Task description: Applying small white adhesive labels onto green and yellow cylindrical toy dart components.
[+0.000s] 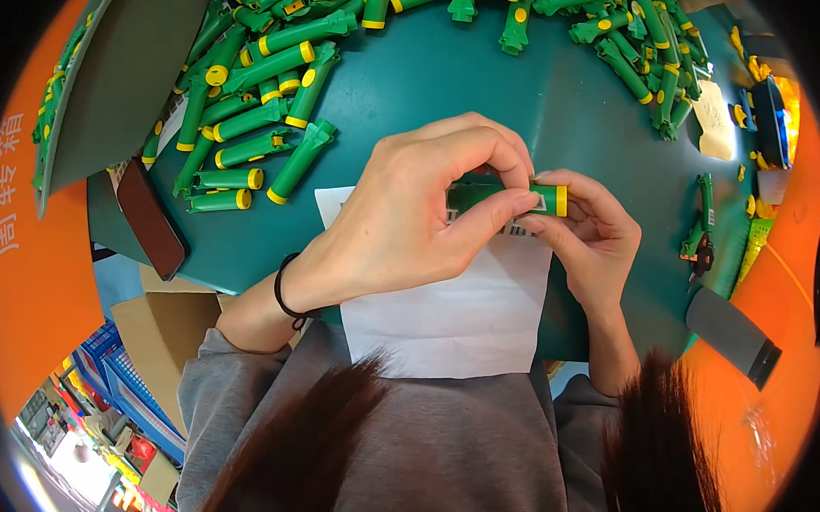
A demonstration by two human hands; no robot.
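Observation:
A green plastic tube with a yellow end cap (561,201) lies sideways between my hands, above a white sheet (448,322) with small printed marks along its far edge. My left hand (412,201) is closed around the tube's left part, and its thumb presses beside a small pale label (539,202) on the tube. My right hand (599,232) pinches the capped end between thumb and fingers. The sheet hangs over the table's near edge onto my lap. My left fingers hide much of the tube.
Many similar green tubes (295,164) are heaped at the far left, with another heap (661,66) at the far right. A dark red-brown phone-like slab (150,226) lies at the left edge. On the right are a grey bottle (731,334) and a separate green piece (702,218).

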